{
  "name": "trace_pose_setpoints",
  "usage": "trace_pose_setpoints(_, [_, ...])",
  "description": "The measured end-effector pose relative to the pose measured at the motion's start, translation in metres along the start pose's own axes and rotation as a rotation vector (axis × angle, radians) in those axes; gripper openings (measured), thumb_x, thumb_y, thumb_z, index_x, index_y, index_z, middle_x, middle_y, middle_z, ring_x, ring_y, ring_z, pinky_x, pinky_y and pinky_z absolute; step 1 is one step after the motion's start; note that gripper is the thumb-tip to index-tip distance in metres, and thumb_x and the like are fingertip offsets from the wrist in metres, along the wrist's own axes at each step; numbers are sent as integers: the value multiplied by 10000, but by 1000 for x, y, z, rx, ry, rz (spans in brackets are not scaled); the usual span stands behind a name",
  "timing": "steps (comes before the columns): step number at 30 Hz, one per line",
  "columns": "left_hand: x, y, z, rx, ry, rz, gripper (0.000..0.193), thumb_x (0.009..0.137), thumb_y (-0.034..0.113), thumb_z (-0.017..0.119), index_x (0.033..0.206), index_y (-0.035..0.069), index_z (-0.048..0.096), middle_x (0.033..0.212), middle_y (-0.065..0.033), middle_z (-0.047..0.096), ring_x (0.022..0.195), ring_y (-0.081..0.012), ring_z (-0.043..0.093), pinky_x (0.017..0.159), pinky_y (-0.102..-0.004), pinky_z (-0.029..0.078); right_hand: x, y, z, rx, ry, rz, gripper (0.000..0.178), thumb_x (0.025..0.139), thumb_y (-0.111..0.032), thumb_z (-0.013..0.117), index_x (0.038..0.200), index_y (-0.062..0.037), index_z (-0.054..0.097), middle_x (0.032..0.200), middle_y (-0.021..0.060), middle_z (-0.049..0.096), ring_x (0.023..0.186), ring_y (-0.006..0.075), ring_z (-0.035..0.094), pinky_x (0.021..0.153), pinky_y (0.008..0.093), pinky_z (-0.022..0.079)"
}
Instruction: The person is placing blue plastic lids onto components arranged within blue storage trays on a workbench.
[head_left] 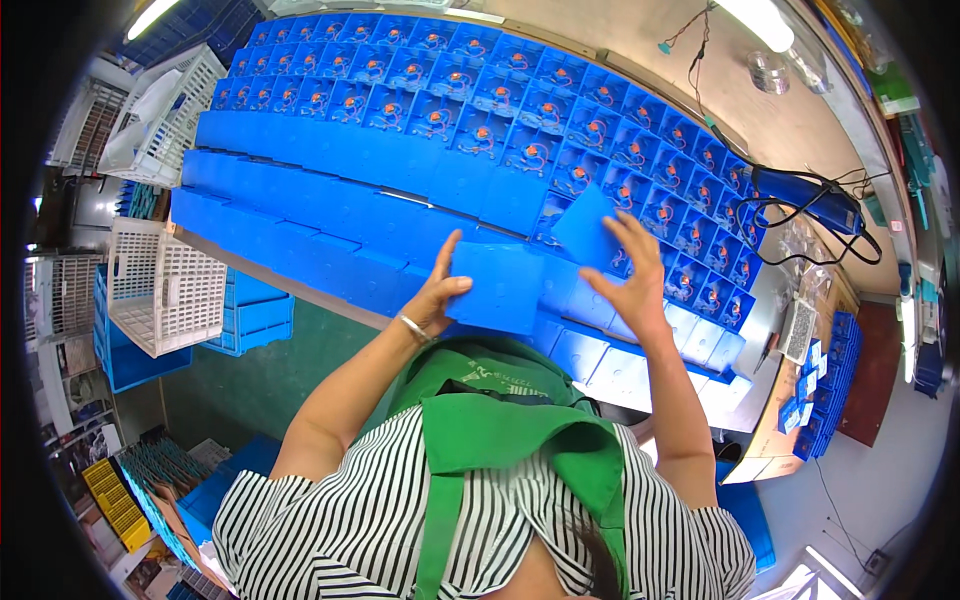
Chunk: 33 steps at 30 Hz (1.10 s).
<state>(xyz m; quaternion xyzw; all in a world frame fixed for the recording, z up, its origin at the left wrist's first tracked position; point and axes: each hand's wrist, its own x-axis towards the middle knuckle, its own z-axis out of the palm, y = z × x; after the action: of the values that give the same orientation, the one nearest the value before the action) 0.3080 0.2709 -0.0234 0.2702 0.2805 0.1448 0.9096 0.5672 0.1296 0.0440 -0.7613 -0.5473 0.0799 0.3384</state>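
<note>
Closest to the body, a green apron (515,428) is worn over striped sleeves. Just beyond it, a square blue box (505,290) is gripped along its left side by the left hand (434,300), with the thumb laid on the face and the index finger raised at the corner. The grip of the right hand (632,285) is held part open, thumb and fingers spread. A blue panel (580,230) is met at its right edge by the fingertips; whether it is pinched cannot be told. The hands are set apart, with the box and panel between them.

Beneath and to the left, rows of closed blue boxes (320,190) are packed edge to edge. Only a narrow strip of the bench (300,291) is shown along its front edge; green floor (300,365) is seen beyond that edge, toward a white crate (180,295).

Farther off, open blue boxes (540,131) are ranked tightly, with orange parts (482,133) held inside. At the far right, a blue tool (822,205) is surrounded by looped black cable (868,240).
</note>
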Motion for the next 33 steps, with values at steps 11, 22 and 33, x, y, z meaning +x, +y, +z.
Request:
trace_pose_setpoints(11, [-8,-21,9,-54,42,-37,1057,715,237,776,1526,179,101,1435,-183,340,1303,-349,415,1033,-498,429,16,72,70,-338,-177,-140,747,592,-241,855,1277,-144,574,1399,130,453,1273,322,425,987,461,401])
trace_pose_setpoints(22, [-5,-26,3,-15,130,-1,845,732,221,755,1431,154,286,1338,-145,422,1248,-313,467,1004,-472,468,12,63,75,-455,-224,-99,746,608,-250,851,1288,-149,562,1410,132,444,1285,296,424,965,450,396])
trace_pose_setpoints(33, [0,-21,2,11,110,-44,853,728,199,768,1430,150,287,1339,-149,431,1228,-305,479,1004,-460,464,23,67,73,-449,-241,-103,751,628,-264,842,1318,-196,553,1387,102,441,1259,298,417,987,480,370])
